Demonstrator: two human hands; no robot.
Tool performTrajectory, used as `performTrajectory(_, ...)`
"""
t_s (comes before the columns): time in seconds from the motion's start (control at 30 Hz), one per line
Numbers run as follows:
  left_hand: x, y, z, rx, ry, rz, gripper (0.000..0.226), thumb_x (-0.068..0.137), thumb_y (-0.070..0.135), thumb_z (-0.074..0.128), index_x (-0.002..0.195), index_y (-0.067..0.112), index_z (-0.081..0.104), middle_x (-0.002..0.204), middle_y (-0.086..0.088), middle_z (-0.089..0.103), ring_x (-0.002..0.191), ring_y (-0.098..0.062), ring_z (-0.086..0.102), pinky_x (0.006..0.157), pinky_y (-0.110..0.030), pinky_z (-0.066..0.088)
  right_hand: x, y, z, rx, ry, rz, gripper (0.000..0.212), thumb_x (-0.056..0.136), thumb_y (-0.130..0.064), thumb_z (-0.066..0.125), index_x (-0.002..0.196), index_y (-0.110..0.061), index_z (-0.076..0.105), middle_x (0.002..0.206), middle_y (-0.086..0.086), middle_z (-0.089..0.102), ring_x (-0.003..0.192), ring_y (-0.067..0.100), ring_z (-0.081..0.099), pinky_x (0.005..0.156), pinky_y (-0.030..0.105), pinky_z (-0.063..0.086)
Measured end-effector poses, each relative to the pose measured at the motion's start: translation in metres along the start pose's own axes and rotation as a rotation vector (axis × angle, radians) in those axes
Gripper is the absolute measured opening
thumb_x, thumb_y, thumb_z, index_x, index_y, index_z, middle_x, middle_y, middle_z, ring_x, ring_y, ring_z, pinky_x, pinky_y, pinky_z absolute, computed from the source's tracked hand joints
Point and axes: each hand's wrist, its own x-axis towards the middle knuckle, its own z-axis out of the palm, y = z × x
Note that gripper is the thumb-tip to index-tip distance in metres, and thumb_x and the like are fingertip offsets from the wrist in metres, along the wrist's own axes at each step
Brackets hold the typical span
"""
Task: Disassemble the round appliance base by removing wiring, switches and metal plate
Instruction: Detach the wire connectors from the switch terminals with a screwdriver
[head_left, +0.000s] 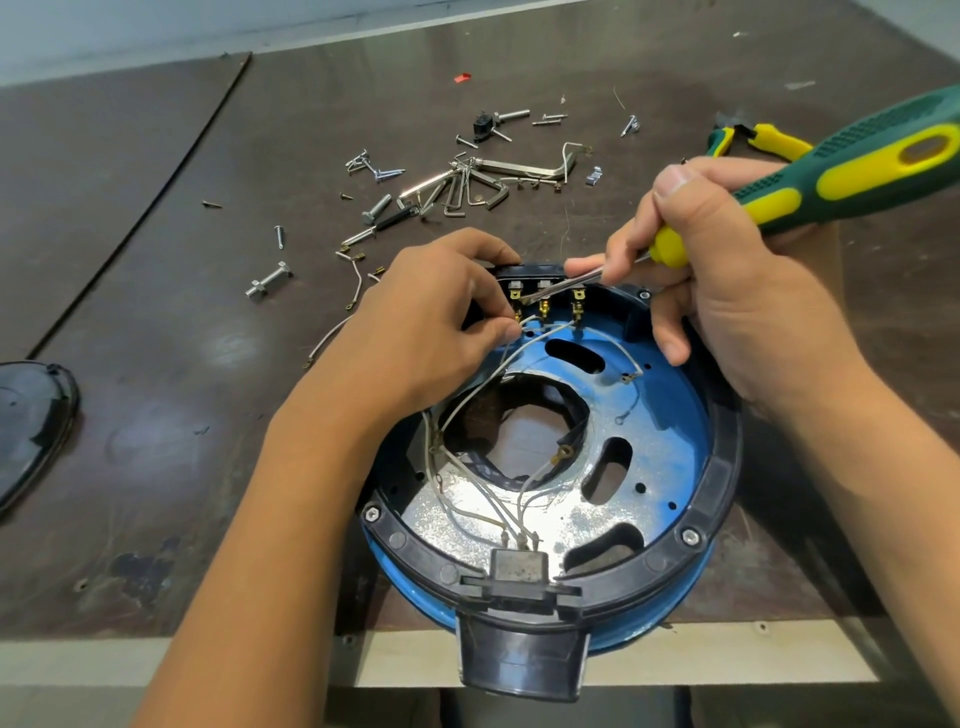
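One round appliance base (719, 478), blue with a black ring, lies on the near edge of the worktop (156, 270), and its black socket housing (522, 660) hangs over that edge. Inside it sits one metal plate (660, 415) with three oblong slots. Several thin white wires (511, 530) run from a grey connector block (519, 566) across the central hole. At the far rim is one switch block (545, 283) with three columns of brass terminals. The left hand (431, 312) pinches one wire at the leftmost terminal. The right hand (737, 291) grips one green-and-yellow screwdriver (852, 166), whose tip rests on the terminals. Beyond lie scattered screws, a set of hex keys (467, 192), and one pair of pliers (763, 140). One black cover (31, 415) lies at the left.
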Motion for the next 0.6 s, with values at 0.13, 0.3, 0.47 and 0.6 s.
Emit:
performTrajectory(0.13, 0.000, 0.000, 0.000, 0.001, 0.000, 0.006, 0.005, 0.088, 0.023, 0.076, 0.086, 0.020, 0.079, 0.130, 0.013, 0.058, 0.110, -0.010, 0.058, 0.093, -0.039, 0.048, 0.001, -0.001, 0.000, -0.005, -0.003, 0.002, 0.039, 0.105, -0.022, 0.053, 0.068, -0.015, 0.060, 0.066, 0.010, 0.069, 0.081, 0.035, 0.078, 0.034, 0.016, 0.034)
performTrajectory(0.3, 0.000, 0.000, 0.000, -0.005, 0.000, 0.006, 0.005, 0.088, 0.023, 0.076, 0.085, 0.021, 0.079, 0.130, 0.014, 0.058, 0.108, -0.010, 0.059, 0.092, -0.041, 0.049, 0.003, -0.003, 0.001, 0.027, 0.044, 0.083, 0.039, 0.104, -0.022, 0.053, 0.066, -0.018, 0.059, 0.065, 0.008, 0.069, 0.079, 0.040, 0.078, 0.034, 0.016, 0.038)
performTrajectory(0.47, 0.000, 0.000, 0.000, -0.003, 0.009, 0.005, 0.005, 0.088, 0.022, 0.076, 0.083, 0.022, 0.079, 0.131, 0.015, 0.058, 0.111, -0.011, 0.058, 0.093, -0.042, 0.048, 0.011, -0.002, 0.002, 0.089, 0.187, 0.261, 0.036, 0.103, -0.016, 0.049, 0.067, -0.015, 0.055, 0.063, 0.005, 0.069, 0.081, 0.034, 0.079, 0.031, 0.017, 0.033)
performTrajectory(0.6, 0.000, -0.001, 0.000, 0.006, 0.004, 0.009, 0.004, 0.088, 0.023, 0.076, 0.084, 0.022, 0.079, 0.131, 0.014, 0.058, 0.112, -0.012, 0.058, 0.094, -0.043, 0.048, 0.015, -0.002, 0.003, 0.096, 0.246, 0.317, 0.034, 0.101, -0.015, 0.049, 0.068, -0.012, 0.054, 0.061, 0.004, 0.069, 0.078, 0.033, 0.079, 0.030, 0.017, 0.033)
